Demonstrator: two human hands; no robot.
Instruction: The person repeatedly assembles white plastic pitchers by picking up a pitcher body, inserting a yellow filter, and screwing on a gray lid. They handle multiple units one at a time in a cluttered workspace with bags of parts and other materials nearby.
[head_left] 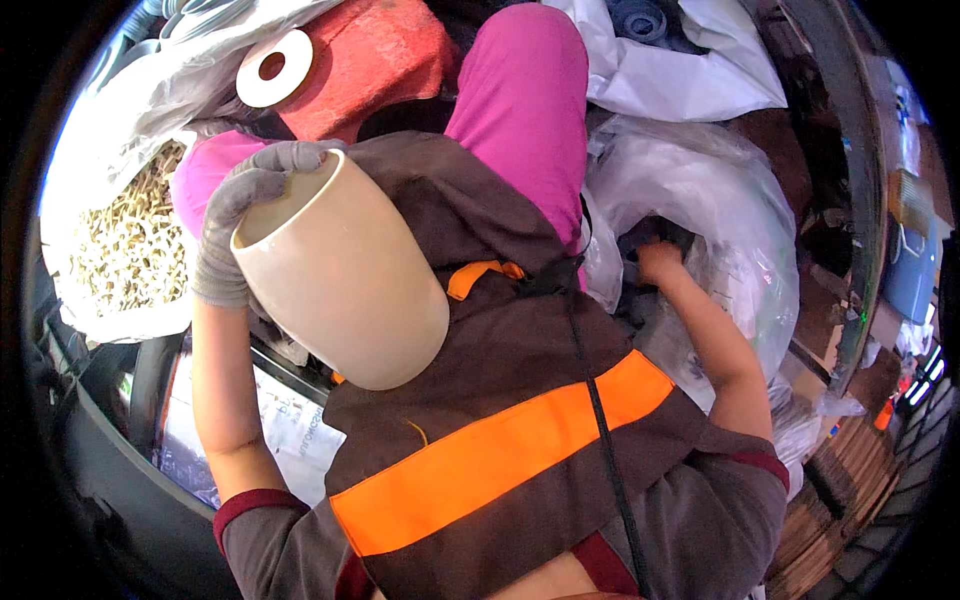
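Observation:
My left hand (240,205), in a grey knit glove, grips the rim of a cream-coloured, smooth-walled container (345,285) shaped like a tall cup. It is tilted over my lap, its mouth toward the upper left and its rounded bottom toward the lower right. My bare right hand (658,262) reaches into a large clear plastic bag (740,200). Dark contents (645,238) show around that hand. Its fingers are hidden among them, so what they touch cannot be seen.
On my left stands a white sack (125,240) full of small brass-coloured metal pieces. Ahead lie a red cloth-like bundle (385,65) and a white ring-shaped disc (275,68). White sheeting (690,75) is at the upper right, a blue container (910,275) at the far right.

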